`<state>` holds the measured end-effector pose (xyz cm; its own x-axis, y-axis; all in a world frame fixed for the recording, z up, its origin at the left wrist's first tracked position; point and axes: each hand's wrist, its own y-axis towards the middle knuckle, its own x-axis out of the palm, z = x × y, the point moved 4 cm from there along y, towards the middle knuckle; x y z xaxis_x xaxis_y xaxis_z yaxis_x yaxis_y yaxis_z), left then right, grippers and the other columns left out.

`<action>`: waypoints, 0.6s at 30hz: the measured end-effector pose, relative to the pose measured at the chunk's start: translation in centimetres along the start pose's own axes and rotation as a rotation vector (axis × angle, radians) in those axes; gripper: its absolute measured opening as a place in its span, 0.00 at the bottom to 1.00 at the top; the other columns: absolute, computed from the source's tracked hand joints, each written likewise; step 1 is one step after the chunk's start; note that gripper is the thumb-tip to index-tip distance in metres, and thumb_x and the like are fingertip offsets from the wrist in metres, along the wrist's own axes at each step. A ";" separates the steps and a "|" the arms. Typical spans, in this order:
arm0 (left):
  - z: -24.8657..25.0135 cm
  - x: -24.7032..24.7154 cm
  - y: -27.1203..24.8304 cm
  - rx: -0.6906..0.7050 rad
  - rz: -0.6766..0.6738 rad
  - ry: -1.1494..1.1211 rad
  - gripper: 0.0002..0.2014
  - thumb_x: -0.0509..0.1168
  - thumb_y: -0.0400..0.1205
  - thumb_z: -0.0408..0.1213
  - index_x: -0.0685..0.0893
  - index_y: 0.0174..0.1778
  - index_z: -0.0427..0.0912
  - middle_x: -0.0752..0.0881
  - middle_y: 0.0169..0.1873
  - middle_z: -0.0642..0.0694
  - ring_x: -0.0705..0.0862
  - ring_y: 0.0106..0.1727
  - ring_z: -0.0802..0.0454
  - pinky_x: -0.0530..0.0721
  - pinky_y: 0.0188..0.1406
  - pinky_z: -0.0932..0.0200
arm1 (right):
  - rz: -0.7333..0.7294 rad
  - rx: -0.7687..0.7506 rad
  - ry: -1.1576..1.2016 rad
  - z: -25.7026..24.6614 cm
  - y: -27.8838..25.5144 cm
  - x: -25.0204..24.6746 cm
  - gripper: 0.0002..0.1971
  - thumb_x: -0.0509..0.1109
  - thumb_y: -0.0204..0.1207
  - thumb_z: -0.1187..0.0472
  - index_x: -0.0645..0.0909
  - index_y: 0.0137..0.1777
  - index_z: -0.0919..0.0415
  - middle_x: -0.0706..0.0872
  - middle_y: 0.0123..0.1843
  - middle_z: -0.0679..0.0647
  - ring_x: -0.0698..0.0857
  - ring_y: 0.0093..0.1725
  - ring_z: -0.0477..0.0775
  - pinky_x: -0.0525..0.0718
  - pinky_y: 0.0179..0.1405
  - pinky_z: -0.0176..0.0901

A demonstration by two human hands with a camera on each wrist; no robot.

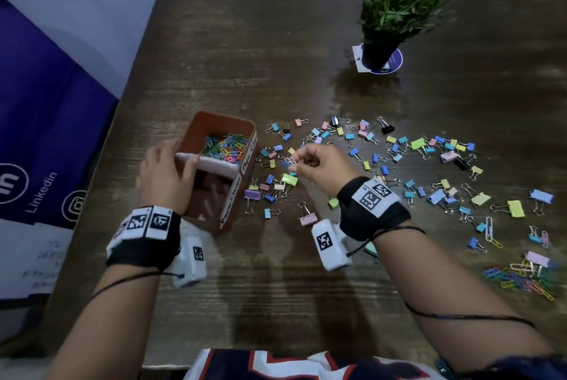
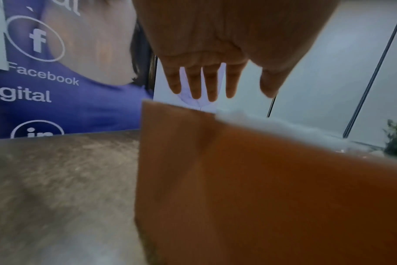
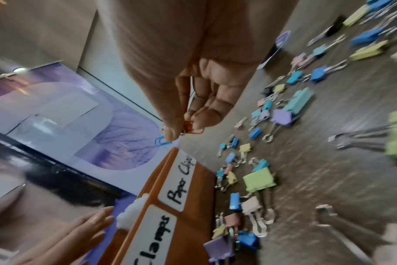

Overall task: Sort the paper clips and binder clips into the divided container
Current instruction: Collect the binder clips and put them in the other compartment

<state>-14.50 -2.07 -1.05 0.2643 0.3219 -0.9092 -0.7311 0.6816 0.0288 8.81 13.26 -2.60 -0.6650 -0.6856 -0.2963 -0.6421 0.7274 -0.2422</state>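
Observation:
A brown divided container [image 1: 233, 195] stands at the left of the table, with a white divider [image 1: 214, 166] across it. Its far compartment holds several colourful paper clips [image 1: 225, 148]; the near compartment [image 1: 208, 195] looks bare. My left hand [image 1: 162, 177] rests with straight fingers [image 2: 211, 86] against the container's [image 2: 261, 179] left wall, thumb at the divider. My right hand [image 1: 319, 165] hovers just right of the container and pinches paper clips [image 1: 288, 161]: an orange one [image 3: 193, 128] and a blue one [image 3: 162, 141]. Several pastel binder clips [image 1: 399, 158] lie scattered on the table.
A small pile of paper clips [image 1: 521, 278] lies at the near right. A potted plant [image 1: 389, 11] stands at the back right. Side labels read "Paper Clips" [image 3: 181, 179] and "Clamps" [image 3: 152, 238]. A purple banner [image 1: 46, 134] borders the table's left edge.

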 end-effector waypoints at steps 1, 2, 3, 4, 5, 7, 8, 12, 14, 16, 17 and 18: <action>-0.7 0.5 -0.2 -0.016 -0.005 -0.012 0.26 0.60 0.84 0.49 0.68 0.78 0.45 0.69 0.75 0.37 0.69 0.74 0.36 0.68 0.71 0.39 | -0.003 -0.029 -0.014 -0.8 0.7 0.9 0.06 0.74 0.74 0.68 0.80 0.42 0.58 0.79 0.33 0.43 0.74 0.31 0.40 0.77 0.33 0.28; -1.2 1.0 -0.4 -0.031 -0.011 -0.034 0.28 0.59 0.85 0.50 0.65 0.80 0.45 0.67 0.77 0.37 0.67 0.76 0.36 0.66 0.72 0.39 | 0.005 -0.055 -0.031 -1.5 1.4 1.7 0.07 0.74 0.74 0.68 0.80 0.41 0.57 0.79 0.32 0.43 0.74 0.31 0.40 0.77 0.34 0.29; -1.5 1.4 -0.6 -0.041 -0.018 -0.053 0.30 0.58 0.85 0.51 0.62 0.82 0.45 0.65 0.79 0.38 0.65 0.77 0.37 0.65 0.73 0.39 | 0.018 -0.079 -0.047 -2.1 2.1 2.5 0.08 0.74 0.74 0.68 0.80 0.41 0.56 0.79 0.32 0.43 0.74 0.31 0.40 0.77 0.34 0.30; -1.7 1.8 -0.8 -0.043 -0.022 -0.058 0.31 0.58 0.85 0.52 0.60 0.83 0.45 0.63 0.80 0.39 0.63 0.79 0.38 0.63 0.75 0.39 | 0.035 -0.098 -0.055 -2.7 2.9 3.4 0.08 0.74 0.74 0.68 0.80 0.41 0.55 0.78 0.32 0.44 0.74 0.31 0.40 0.77 0.35 0.30; -1.8 2.1 -1.1 -0.032 -0.021 -0.041 0.32 0.57 0.85 0.52 0.58 0.83 0.45 0.62 0.81 0.40 0.62 0.80 0.40 0.63 0.75 0.39 | 0.056 -0.122 -0.055 -3.3 3.6 4.3 0.08 0.74 0.74 0.68 0.80 0.41 0.54 0.79 0.32 0.44 0.74 0.31 0.40 0.77 0.35 0.31; -1.8 2.4 -1.6 0.021 0.004 0.005 0.31 0.55 0.85 0.53 0.59 0.83 0.44 0.60 0.82 0.44 0.61 0.81 0.44 0.63 0.75 0.42 | 0.121 -0.168 -0.050 -4.0 5.0 6.0 0.07 0.74 0.74 0.67 0.81 0.42 0.55 0.79 0.34 0.45 0.76 0.33 0.42 0.79 0.37 0.35; -1.8 2.5 -1.7 0.041 0.020 0.007 0.31 0.55 0.85 0.53 0.60 0.83 0.44 0.60 0.83 0.45 0.61 0.81 0.45 0.63 0.75 0.43 | 0.156 -0.181 -0.059 -4.2 5.6 6.7 0.06 0.73 0.74 0.67 0.81 0.42 0.56 0.80 0.35 0.46 0.76 0.34 0.43 0.80 0.38 0.38; -2.0 2.7 -1.7 0.045 0.056 -0.016 0.29 0.56 0.86 0.52 0.63 0.82 0.45 0.60 0.82 0.47 0.64 0.80 0.46 0.63 0.74 0.45 | 0.175 -0.224 -0.280 -5.1 7.7 9.4 0.06 0.71 0.74 0.70 0.85 0.48 0.61 0.80 0.44 0.50 0.79 0.39 0.45 0.83 0.48 0.43; -2.1 2.8 -1.7 0.053 0.055 -0.009 0.29 0.56 0.86 0.52 0.63 0.82 0.46 0.60 0.83 0.48 0.64 0.80 0.47 0.63 0.74 0.45 | 0.087 -0.199 -0.460 -5.3 8.3 10.2 0.13 0.67 0.76 0.72 0.85 0.57 0.60 0.83 0.55 0.55 0.84 0.50 0.52 0.82 0.56 0.48; -2.2 2.9 -1.6 0.061 0.063 -0.012 0.28 0.56 0.86 0.52 0.63 0.82 0.47 0.61 0.82 0.48 0.64 0.80 0.47 0.64 0.74 0.45 | 0.027 -0.163 -0.548 -5.5 8.5 10.2 0.21 0.63 0.75 0.74 0.82 0.65 0.57 0.82 0.65 0.56 0.82 0.60 0.55 0.81 0.62 0.48; -2.2 2.9 -1.7 0.064 0.068 -0.014 0.28 0.56 0.86 0.52 0.63 0.82 0.47 0.61 0.82 0.48 0.65 0.80 0.46 0.65 0.73 0.45 | 0.022 -0.160 -0.546 -5.5 8.4 10.0 0.22 0.62 0.75 0.75 0.81 0.66 0.56 0.81 0.67 0.56 0.81 0.62 0.55 0.80 0.64 0.48; -2.3 3.0 -1.7 0.065 0.070 -0.016 0.28 0.56 0.86 0.52 0.64 0.82 0.47 0.61 0.82 0.48 0.65 0.80 0.46 0.65 0.73 0.44 | 0.028 -0.167 -0.529 -5.6 8.2 9.8 0.22 0.61 0.76 0.75 0.81 0.66 0.56 0.81 0.68 0.56 0.81 0.63 0.55 0.79 0.65 0.48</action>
<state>-13.93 -3.76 -4.74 0.2244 0.3799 -0.8974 -0.7058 0.6983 0.1191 -5.12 12.37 -2.30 -0.4281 -0.5268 -0.7343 -0.7074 0.7010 -0.0905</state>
